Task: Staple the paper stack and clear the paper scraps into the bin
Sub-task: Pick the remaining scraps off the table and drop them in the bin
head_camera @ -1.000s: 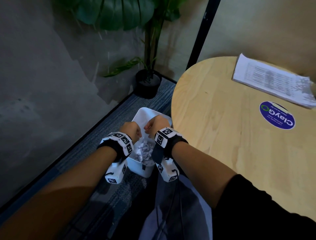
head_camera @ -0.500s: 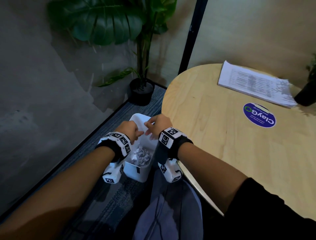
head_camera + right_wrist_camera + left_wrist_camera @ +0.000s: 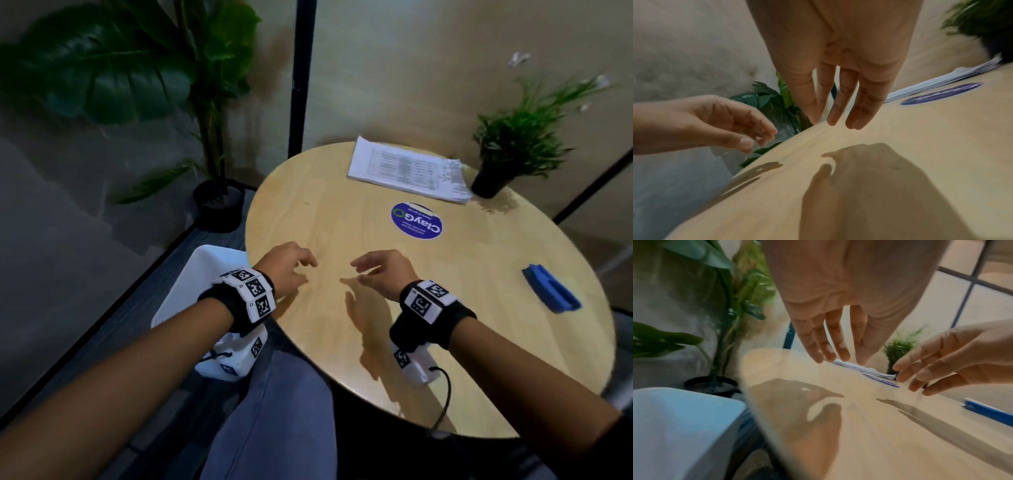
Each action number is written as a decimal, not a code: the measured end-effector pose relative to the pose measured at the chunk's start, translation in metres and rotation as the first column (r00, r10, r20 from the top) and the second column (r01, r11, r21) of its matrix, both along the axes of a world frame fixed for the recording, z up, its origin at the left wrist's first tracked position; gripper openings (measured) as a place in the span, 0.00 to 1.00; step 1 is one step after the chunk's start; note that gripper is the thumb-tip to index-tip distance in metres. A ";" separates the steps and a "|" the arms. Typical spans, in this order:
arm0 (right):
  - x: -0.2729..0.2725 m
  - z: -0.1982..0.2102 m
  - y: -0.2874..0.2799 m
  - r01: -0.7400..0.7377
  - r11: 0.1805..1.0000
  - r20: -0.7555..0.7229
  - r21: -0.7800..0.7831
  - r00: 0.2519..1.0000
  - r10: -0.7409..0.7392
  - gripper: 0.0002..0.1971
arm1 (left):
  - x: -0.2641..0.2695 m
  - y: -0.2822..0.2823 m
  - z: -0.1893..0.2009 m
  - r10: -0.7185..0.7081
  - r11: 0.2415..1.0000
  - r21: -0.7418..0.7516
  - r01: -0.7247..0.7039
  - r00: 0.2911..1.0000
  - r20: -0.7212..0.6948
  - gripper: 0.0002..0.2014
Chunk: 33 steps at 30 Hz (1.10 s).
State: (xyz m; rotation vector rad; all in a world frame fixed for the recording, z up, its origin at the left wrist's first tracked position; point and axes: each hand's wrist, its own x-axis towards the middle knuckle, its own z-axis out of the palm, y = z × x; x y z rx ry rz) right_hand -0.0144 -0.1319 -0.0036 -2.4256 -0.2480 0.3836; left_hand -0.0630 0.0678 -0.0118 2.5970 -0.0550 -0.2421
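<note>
Wooden table (image 3: 342,359) shows no scraps; left hand (image 3: 284,270) and right hand (image 3: 383,274) hover relaxed, empty. Paper stack (image 3: 404,169) far side (staple unclear), bin (image 3: 205,270) beside table.

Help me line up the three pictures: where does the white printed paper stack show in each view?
Head: white printed paper stack at the table's far side, beside the small potted plant.
Left wrist: thin white edge past the left hand's fingertips.
Right wrist: upper right, slanted.
Shared landmark: the round blue sticker, just in front of the stack.
</note>
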 end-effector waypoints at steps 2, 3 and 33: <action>-0.002 -0.001 -0.034 0.045 0.998 0.005 -0.041 0.999 -0.045 0.10 | 0.003 -0.028 0.000 -0.059 0.998 -0.006 0.059 0.998 -0.013 0.14; -0.002 -0.002 -0.050 0.062 0.996 0.002 -0.064 0.998 -0.062 0.09 | 0.004 -0.042 0.000 -0.081 0.997 -0.009 0.081 0.997 -0.020 0.13; -0.017 -0.032 -0.121 0.054 0.987 -0.092 -0.152 0.993 -0.069 0.04 | 0.036 -0.145 -0.021 0.120 0.988 -0.076 -0.133 0.981 -0.155 0.11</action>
